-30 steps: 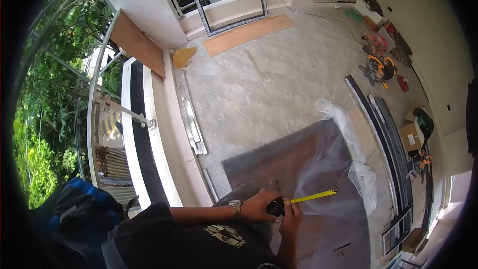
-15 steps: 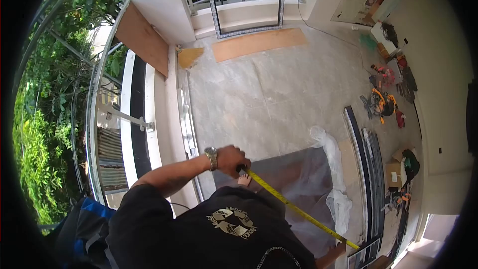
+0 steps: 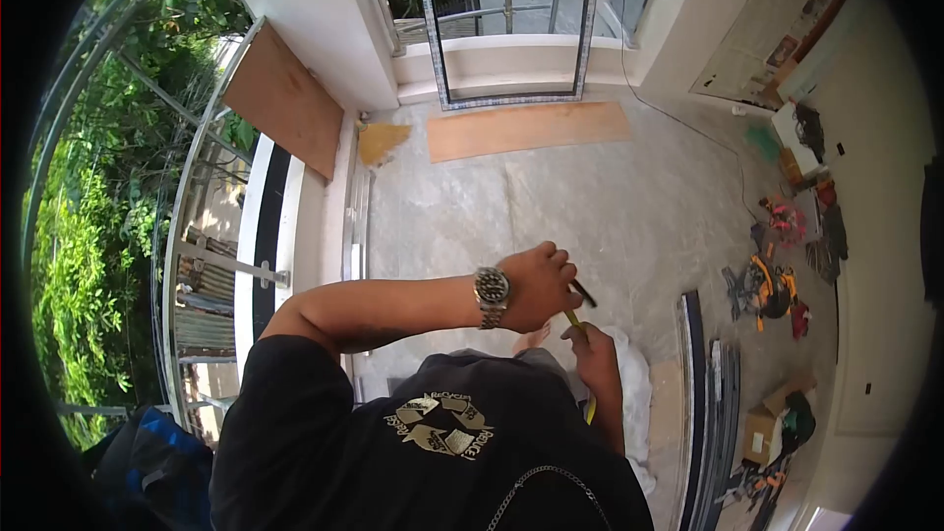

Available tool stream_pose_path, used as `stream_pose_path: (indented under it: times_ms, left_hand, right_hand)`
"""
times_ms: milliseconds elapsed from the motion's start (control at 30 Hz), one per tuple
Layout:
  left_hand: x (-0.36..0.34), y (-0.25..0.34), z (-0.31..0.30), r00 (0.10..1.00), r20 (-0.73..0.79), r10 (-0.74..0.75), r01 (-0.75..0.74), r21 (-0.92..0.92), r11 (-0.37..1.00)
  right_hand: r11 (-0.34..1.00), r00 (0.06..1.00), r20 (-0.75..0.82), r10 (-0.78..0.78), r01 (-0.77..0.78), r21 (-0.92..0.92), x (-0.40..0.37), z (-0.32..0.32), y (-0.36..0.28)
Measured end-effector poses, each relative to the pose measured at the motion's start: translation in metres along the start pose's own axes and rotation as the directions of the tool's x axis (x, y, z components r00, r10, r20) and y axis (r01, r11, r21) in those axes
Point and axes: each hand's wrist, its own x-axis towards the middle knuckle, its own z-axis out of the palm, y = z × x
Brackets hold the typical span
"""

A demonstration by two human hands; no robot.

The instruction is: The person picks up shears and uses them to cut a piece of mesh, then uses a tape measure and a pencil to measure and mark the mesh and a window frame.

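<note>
My left hand (image 3: 539,285), with a metal watch (image 3: 491,287) on its wrist, is closed in front of my chest. A thin dark object (image 3: 584,294) sticks out beside its fingers. Just below and to the right, my right hand (image 3: 593,346) pinches the yellow tape of a measure (image 3: 573,319). A short length of the tape shows between my hands, and another bit of yellow shows beside my right forearm. The tape's case is not clearly visible, and my left palm is hidden.
Dark metal profiles (image 3: 710,423) lie at the right beside crumpled white plastic (image 3: 634,398). Orange and black power tools (image 3: 770,290) and a cardboard box (image 3: 759,435) are farther right. A black frame (image 3: 516,101) stands behind a wooden board (image 3: 529,132). A railing is at the left.
My hands have come together in front of my chest; the long stretch of tape between them is now short. My left hand has moved right, my right hand up and left.
</note>
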Motion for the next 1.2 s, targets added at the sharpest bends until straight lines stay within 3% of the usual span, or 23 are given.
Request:
stream_pose_path:
  times_ms: [67, 167, 233, 267, 300, 333, 400, 467, 533, 567, 633, 733, 800, 867, 933, 1000, 1067, 1133, 1167, 1200]
  left_hand:
    - [0.003, -0.05, -0.007, 0.982, -0.055, -0.181, 0.179, -0.035, 0.983]
    - [-0.018, -0.112, -0.035, 0.907, -0.091, -0.411, 0.393, -0.168, 0.904]
    - [-0.044, -0.146, -0.039, 0.825, -0.116, -0.552, 0.501, -0.3, 0.812]
    - [-0.059, -0.163, -0.036, 0.779, -0.119, -0.615, 0.536, -0.382, 0.753]
    - [-0.075, -0.179, -0.03, 0.746, -0.138, -0.651, 0.546, -0.433, 0.717]
    - [-0.091, -0.193, -0.021, 0.713, -0.158, -0.683, 0.546, -0.485, 0.683]
    - [-0.113, -0.219, -0.002, 0.639, -0.086, -0.765, 0.623, -0.526, 0.579]
    - [-0.12, -0.248, 0.01, 0.626, -0.058, -0.778, 0.632, -0.547, 0.549]
    - [-0.108, -0.278, 0.033, 0.607, -0.075, -0.791, 0.567, -0.658, 0.497]
    - [-0.09, -0.293, 0.038, 0.608, -0.104, -0.787, 0.475, -0.747, 0.466]
    - [-0.029, -0.326, 0.042, 0.639, -0.156, -0.753, 0.281, -0.864, 0.417]
    - [0.085, -0.384, 0.039, 0.683, -0.251, -0.686, 0.024, -0.931, 0.364]
    - [0.164, -0.422, 0.018, 0.643, -0.369, -0.671, -0.113, -0.912, 0.393]
    - [0.229, -0.455, -0.012, 0.542, -0.522, -0.659, -0.226, -0.845, 0.485]
    - [0.272, -0.485, -0.043, 0.519, -0.535, -0.667, -0.217, -0.837, 0.502]
    - [0.299, -0.517, -0.056, 0.506, -0.536, -0.676, -0.19, -0.834, 0.519]
    - [0.325, -0.544, -0.059, 0.498, -0.324, -0.804, -0.238, -0.943, 0.233]
    - [0.349, -0.578, -0.052, 0.459, -0.355, -0.814, -0.206, -0.934, 0.291]
    - [0.36, -0.59, -0.044, 0.422, -0.274, -0.864, -0.182, -0.959, 0.216]
    - [0.369, -0.602, -0.042, 0.393, -0.242, -0.887, -0.175, -0.967, 0.186]
  right_hand:
    - [0.999, 1.0, -0.01, -0.014, 0.014, 0.032, 0.048, -0.047, -0.003]
    - [0.987, 0.985, -0.113, -0.132, 0.119, -0.111, 0.122, -0.146, -0.022]
    - [0.958, 0.871, -0.425, -0.246, 0.152, -0.242, 0.181, -0.215, -0.019]
    - [0.968, 0.83, -0.531, -0.17, 0.041, -0.246, 0.208, -0.256, -0.021]
    - [0.921, 0.808, -0.525, -0.267, 0.053, -0.386, 0.239, -0.312, -0.003]
    - [0.896, 0.578, -0.7, -0.419, 0.139, -0.422, 0.278, -0.35, 0.01]
    - [0.964, 0.564, -0.822, -0.074, 0.251, 0.086, 0.324, -0.422, -0.029]
    - [0.89, 0.549, -0.821, 0.156, 0.281, 0.358, 0.359, -0.462, -0.062]
    - [0.83, 0.502, -0.857, 0.117, 0.425, 0.362, 0.403, -0.497, -0.08]
    - [0.829, 0.487, -0.865, 0.117, 0.432, 0.355, 0.421, -0.487, -0.1]
    - [0.739, 0.593, -0.801, -0.082, 0.575, 0.35, 0.453, -0.436, -0.152]
    - [0.73, 0.673, -0.709, -0.21, 0.591, 0.344, 0.518, -0.368, -0.2]
    - [0.687, 0.735, -0.609, -0.298, 0.608, 0.398, 0.561, -0.328, -0.212]
    - [0.627, 0.747, -0.494, -0.446, 0.654, 0.424, 0.596, -0.288, -0.242]
    - [0.603, 0.771, -0.371, -0.517, 0.636, 0.482, 0.635, -0.265, -0.249]
    - [0.604, 0.81, -0.328, -0.486, 0.582, 0.544, 0.677, -0.257, -0.253]
    - [0.647, 0.835, -0.331, -0.44, 0.55, 0.528, 0.705, -0.267, -0.272]
    - [0.598, 0.817, -0.323, -0.477, 0.571, 0.562, 0.745, -0.286, -0.295]
    - [0.666, 0.808, -0.305, -0.504, 0.588, 0.459, 0.762, -0.294, -0.308]
    - [0.653, 0.798, -0.3, -0.523, 0.602, 0.46, 0.782, -0.3, -0.318]
